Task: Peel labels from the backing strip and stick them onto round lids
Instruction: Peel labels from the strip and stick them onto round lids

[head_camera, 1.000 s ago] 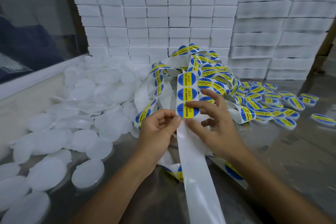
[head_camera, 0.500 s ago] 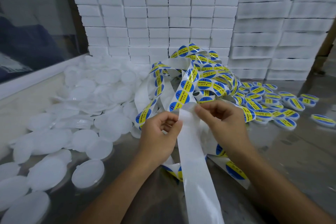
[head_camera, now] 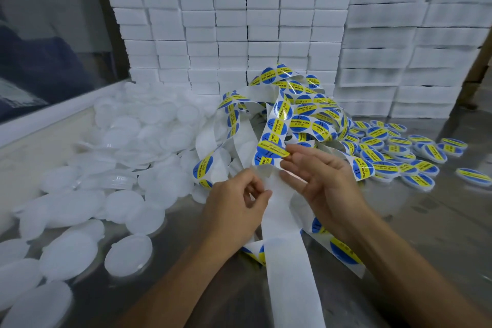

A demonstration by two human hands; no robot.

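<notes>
1. Peeling is under way: the right hand [head_camera: 323,184] pinches the edge of a blue and yellow label [head_camera: 271,150] between thumb and forefinger, its other fingers spread loose. The label is partly lifted from the backing strip [head_camera: 290,261].
2. The left hand [head_camera: 234,201] has its grip closed on the strip's left edge just below that label, fingers curled round the white paper, holding it taut.
3. Done so far, judging by the table [head_camera: 439,234]: a spread of labelled lids [head_camera: 399,152] lies to the right, each showing the blue and yellow sticker face up.
4. Left to do: a much larger heap of bare white lids [head_camera: 119,168] covers the left side, so most of the work appears to remain.
5. A tangled coil of strip [head_camera: 300,112] with many labels on it sits behind the hands, in front of stacked white blocks [head_camera: 231,32].
6. The bare, used length of the strip runs from the hands toward the viewer, its long axis near to far, leaning slightly right at the bottom.
7. The label being lifted sits at the end of the loaded part, and its yellow band runs roughly left to right, tipped down at the right.
8. No lid is in either hand; one would have to be picked up for this label.
</notes>
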